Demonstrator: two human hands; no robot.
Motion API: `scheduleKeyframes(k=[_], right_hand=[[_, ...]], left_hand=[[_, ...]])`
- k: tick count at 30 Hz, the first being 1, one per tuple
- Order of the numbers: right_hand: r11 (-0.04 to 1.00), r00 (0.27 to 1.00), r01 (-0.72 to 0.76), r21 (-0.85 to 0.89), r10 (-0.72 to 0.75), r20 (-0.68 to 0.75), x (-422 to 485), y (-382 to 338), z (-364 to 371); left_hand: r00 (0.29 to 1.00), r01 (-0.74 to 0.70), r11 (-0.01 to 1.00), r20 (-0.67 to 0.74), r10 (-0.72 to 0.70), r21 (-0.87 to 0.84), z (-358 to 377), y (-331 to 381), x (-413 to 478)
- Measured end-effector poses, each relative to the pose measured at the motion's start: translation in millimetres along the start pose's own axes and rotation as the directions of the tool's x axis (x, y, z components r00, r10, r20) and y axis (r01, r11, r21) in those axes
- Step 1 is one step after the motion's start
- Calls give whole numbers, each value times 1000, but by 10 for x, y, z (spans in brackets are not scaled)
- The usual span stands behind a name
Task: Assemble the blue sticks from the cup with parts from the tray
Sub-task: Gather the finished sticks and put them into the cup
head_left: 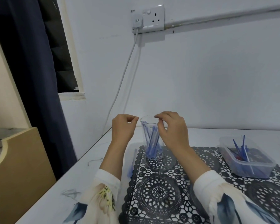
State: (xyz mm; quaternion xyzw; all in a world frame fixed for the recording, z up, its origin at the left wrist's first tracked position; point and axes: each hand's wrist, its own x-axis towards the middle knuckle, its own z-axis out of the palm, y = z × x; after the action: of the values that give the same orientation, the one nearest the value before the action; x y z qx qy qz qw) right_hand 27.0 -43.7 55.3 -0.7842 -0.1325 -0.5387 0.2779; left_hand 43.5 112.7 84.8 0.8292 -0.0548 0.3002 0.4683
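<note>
A clear plastic cup [149, 143] stands upright on the black lace mat [157, 191] and holds several blue sticks [152, 143]. My right hand [173, 130] hovers at the cup's right side, its curled index finger and thumb at the rim; whether they pinch a stick or the rim is unclear. My left hand [122, 128] is just left of the cup, apart from it, with fingers curled and thumb against index tip; nothing shows between them. The clear tray [255, 168] sits at the right with blue and red parts and a white stick.
One blue stick [132, 162] lies on the white table [94, 175] beside the mat's left edge. A white cable [128, 68] hangs from the wall socket down behind the table. A wooden cabinet [18, 167] stands to the left below the table edge.
</note>
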Motion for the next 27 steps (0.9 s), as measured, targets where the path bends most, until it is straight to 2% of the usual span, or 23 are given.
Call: scheduleKeyframes(k=[2, 5, 6, 8, 10, 12, 16, 18, 21, 27], right_hand=[[998, 999, 1, 64, 2, -48, 14, -74, -14], [977, 999, 18, 213, -7, -52, -43, -254, 19], [964, 1000, 6, 265, -7, 5, -82, -322, 47], [951, 974, -69, 303, -2, 228, -184, -441, 111], [974, 868, -120, 192, 9, 497, -328, -501, 202], [988, 750, -127, 89, 37, 660, -494, -494, 298], [996, 579, -91, -9, 61, 813, -733, -412, 395], [999, 531, -29, -44, 53, 846, -772, -384, 394], [996, 513, 45, -74, 40, 858, -786, -391, 386], [981, 569, -22, -192, 171, 804, -745, -449, 353]], left_hand=[[996, 82, 995, 24, -83, 60, -58, -110, 51], [951, 186, 936, 184, -248, 298, -107, -388, 126], [930, 199, 901, 215, -297, 384, -106, -518, 145], [903, 211, 849, 237, -359, 484, -69, -784, 150], [886, 208, 845, 271, -375, 493, -17, -1009, 86], [871, 187, 856, 321, -372, 483, 58, -1177, -22], [827, -39, 748, 442, -348, 663, 212, -1338, -164], [832, -60, 727, 437, -342, 684, 238, -1358, -178], [846, -64, 720, 420, -327, 691, 261, -1392, -191], [871, -61, 720, 390, -299, 691, 291, -1411, -189]])
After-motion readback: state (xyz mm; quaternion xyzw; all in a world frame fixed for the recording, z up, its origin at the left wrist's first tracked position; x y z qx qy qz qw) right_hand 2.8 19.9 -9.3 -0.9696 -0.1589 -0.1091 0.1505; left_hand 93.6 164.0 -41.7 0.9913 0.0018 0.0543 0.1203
